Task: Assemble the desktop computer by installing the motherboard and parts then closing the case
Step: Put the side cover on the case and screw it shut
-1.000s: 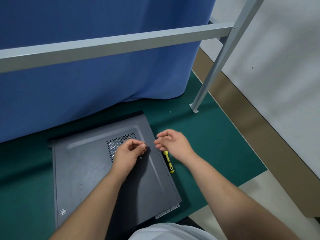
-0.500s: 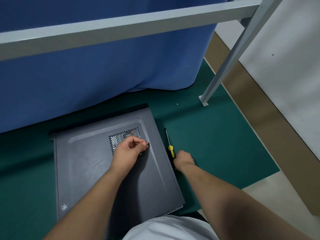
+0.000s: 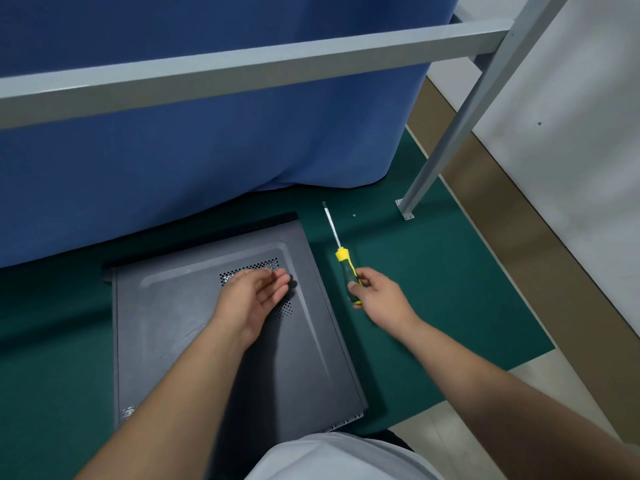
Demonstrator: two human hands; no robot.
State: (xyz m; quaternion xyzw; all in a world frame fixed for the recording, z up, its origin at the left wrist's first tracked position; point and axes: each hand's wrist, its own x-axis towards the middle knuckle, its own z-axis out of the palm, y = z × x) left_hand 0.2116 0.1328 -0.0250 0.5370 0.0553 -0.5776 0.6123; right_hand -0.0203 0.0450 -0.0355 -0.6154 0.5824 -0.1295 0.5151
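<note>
- Head view: the screwdriver (image 3: 347, 271) is grasped at its handle by the right hand (image 3: 381, 296), just right of the computer case (image 3: 194, 341); its shaft points away from the person.
- The left hand (image 3: 252, 299) is held over the case's vent, fingers relaxed, grasping nothing visible.

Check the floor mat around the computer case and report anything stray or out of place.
One small thing: a tiny pale speck, perhaps a loose screw, lies alone on the green mat, beyond the screwdriver tip, near the frame leg's foot. It is too small to identify. The case lies flat with its panel on.
</note>
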